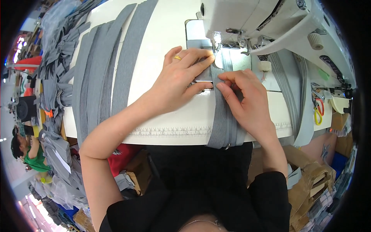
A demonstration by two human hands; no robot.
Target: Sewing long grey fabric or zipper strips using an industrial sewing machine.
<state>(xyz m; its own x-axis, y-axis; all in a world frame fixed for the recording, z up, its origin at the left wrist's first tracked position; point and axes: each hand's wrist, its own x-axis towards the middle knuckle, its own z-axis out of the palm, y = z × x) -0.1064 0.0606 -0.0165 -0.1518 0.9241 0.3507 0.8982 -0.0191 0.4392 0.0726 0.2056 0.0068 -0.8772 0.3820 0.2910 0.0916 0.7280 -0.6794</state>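
Note:
A grey fabric strip [219,125] runs under the needle area of a white sewing machine [266,17] and hangs over the table's near edge. Alongside it lies a grey zipper [230,127], its metal slider [227,146] at the near end. My left hand [174,79], with a gold-coloured ring, lies with fingers stretched out; its fingertips touch the work beside the presser foot, and its thumb reaches the strip's left edge. Closer to me, my right hand [249,102] pinches the strip between thumb and fingers. The exact seam is hidden by the fingers and the bright lamp.
Several grey fabric strips [127,65] lie across the white table on the left. More striped strips [286,85] hang at the right, near red-and-yellow-handled scissors [319,112]. A printed ruler [166,132] follows the near edge. A cardboard box [305,185] stands below right; another person [36,154] is far left.

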